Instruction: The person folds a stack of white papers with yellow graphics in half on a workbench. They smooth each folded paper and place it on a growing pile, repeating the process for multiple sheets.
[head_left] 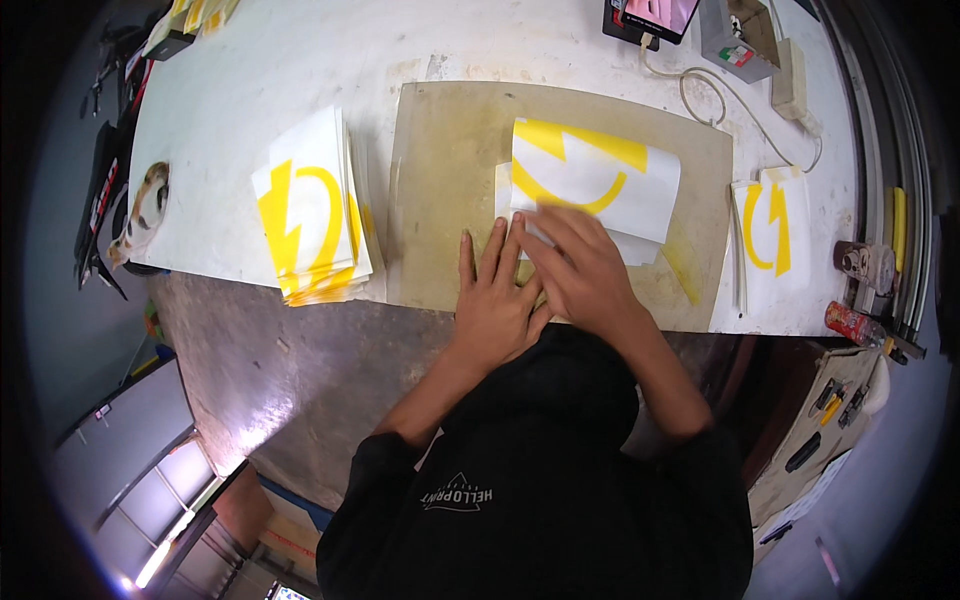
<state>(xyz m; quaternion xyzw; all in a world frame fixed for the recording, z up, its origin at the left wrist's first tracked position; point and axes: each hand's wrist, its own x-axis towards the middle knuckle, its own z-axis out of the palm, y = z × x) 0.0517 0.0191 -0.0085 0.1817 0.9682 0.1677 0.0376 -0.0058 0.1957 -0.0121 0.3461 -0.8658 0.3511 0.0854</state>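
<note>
At left on a white desk (220,100) stands a stack of printed sheets (310,215). On a tan mat (440,150) to its right lies a white-and-yellow sheet (640,190), its long axis running left to right, dipping slightly rightward. At its near-left corner, the left hand (500,305) lies flat, fingers (493,250) spread, pointing forward. The right hand (585,270) arches beside it, blurred; whether its fingers grip cannot be told.

Printed sheet (608,165) — smooth, matt paper
</note>
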